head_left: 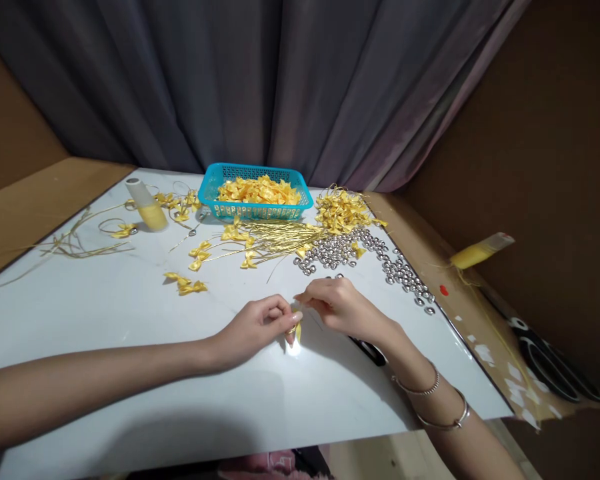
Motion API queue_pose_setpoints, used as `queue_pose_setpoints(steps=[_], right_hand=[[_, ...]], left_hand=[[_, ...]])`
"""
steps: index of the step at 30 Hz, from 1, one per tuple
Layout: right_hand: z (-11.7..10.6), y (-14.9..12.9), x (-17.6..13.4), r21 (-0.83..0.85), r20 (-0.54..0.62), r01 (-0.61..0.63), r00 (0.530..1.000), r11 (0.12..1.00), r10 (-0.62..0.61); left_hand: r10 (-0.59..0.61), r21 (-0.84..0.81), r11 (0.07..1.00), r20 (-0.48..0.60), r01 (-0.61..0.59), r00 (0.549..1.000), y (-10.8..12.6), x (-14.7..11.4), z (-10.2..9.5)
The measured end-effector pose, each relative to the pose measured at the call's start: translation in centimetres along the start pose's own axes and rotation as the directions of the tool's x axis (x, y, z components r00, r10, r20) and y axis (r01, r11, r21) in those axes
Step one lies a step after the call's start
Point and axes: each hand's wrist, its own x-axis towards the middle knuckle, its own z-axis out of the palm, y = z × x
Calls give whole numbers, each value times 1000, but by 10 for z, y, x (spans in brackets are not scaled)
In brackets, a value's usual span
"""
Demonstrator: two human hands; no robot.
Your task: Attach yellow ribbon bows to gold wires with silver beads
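Observation:
My left hand (263,327) is closed in a pinch over the white tabletop, gripping a small yellow ribbon bow (299,332) that mostly hides behind the fingers. Close beside it, my right hand (337,303) pinches too, its fingertips almost meeting the left ones. What sits between the right fingertips is too small to make out. Beyond the hands lie a bundle of gold cords (285,238), some with yellow bows (199,255) at their ends, and many silver beads (327,252). Two loose bows (186,284) rest left of the hands.
A blue basket (255,213) of yellow bows stands at the back, with a pile of corded bows (343,210) to its right. A yellow-and-white tube (147,207) stands at left. Black scissors (550,360) lie right; a black-handled tool (370,351) is partly under my right wrist.

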Motion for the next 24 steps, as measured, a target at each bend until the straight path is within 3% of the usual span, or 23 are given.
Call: queue_pose_setpoints(steps=[8,17,24], right_hand=[[-1,0,-1,13,13,-37,999,999,37],[-3,2,1,24,3,-18,1000,1000,18],[2,0,2,16,7,-27,1000,1000,27]], left_hand=[[-32,50,998,-63,36,997,7,1,1],[-5,87,996,-31,7,1000,4,1,0],[-48,157,986,-26,51,999,6,2,-2]])
